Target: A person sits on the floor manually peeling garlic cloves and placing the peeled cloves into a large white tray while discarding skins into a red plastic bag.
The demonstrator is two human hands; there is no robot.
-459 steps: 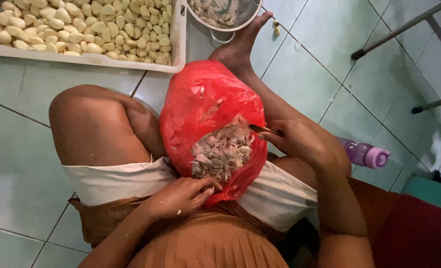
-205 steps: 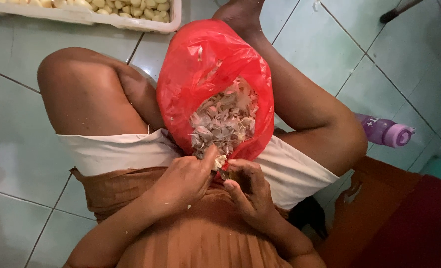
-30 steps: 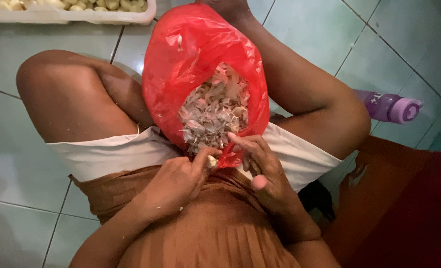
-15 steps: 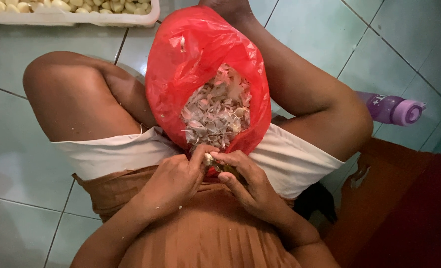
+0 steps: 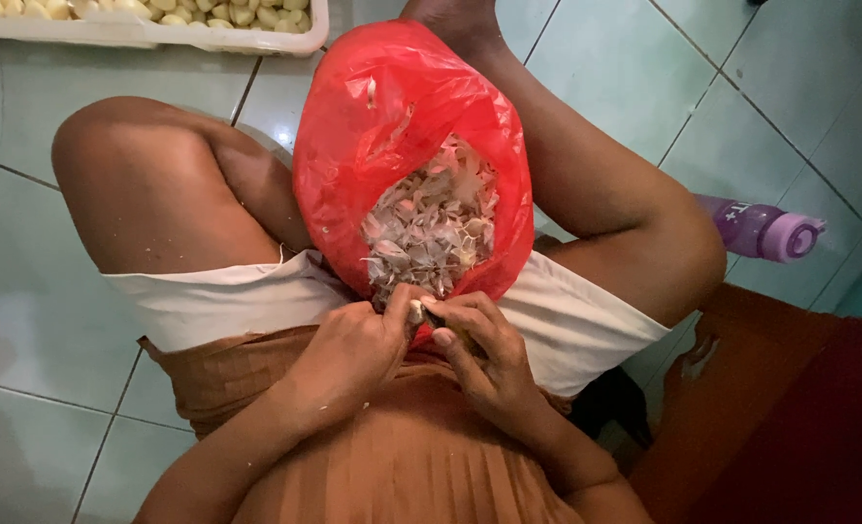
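Observation:
A red plastic bag (image 5: 392,126) lies open between my knees, holding a heap of pale garlic skins (image 5: 431,228). At the bag's near edge my left hand (image 5: 353,354) and my right hand (image 5: 484,354) meet, both pinching a small pale garlic clove (image 5: 415,311). A dark sliver that may be a small knife shows under my right fingers, too hidden to be sure. My thumbs press on the clove from both sides.
A white tray (image 5: 159,34) of peeled cloves sits on the tiled floor at the top left. A purple bottle (image 5: 761,228) lies on its side beyond my right knee. A dark red cloth (image 5: 799,417) covers the floor at the lower right.
Over the last second my hands stay together at the bag's edge, working the clove; my right fingers have curled in closer. Earlier my right hand was inside the bag.

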